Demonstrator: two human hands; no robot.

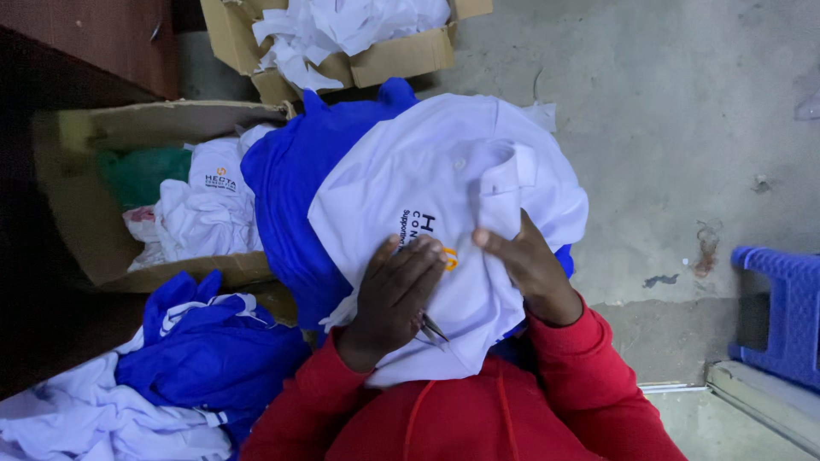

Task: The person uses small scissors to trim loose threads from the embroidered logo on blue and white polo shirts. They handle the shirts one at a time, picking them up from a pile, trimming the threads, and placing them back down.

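**White polo on the lap, both hands working the chest area**

Bare concrete floor (666, 128) all around, grey and stained, with cardboard boxes crowding the left side. One box at the top (401, 58) is stuffed with crumpled white cloth, and a bigger open box on the left (81, 213) has more white shirts plus something green bunched in the corner. A blue plastic stool (781, 312) pokes in from the right edge.

So the white polo shirt (444, 183) is draped over a mound of blue garments (286, 196) on the person's lap, collar and placket facing up. My guess is it's spread like that so the chest print stays flat and easy to get at, with the blue pile working as a soft cushion underneath.

Left hand (395, 299) lies mostly flat on the fabric, fingers stretched out and together, pressing the shirt down right beside the dark print. Looks like a small pair of metal snips (431, 329) is tucked under that hand near the wrist, points sticking out, but it's dim and I can't tell whether the hand is really holding it.

Right hand (528, 260) is loosely curled, thumb out along the cloth, pinching or pushing a fold just below the collar. Reads like it's keeping the fabric taut.

More blue and white clothes (171, 376) are heaped at lower left, apart from the lap pile.
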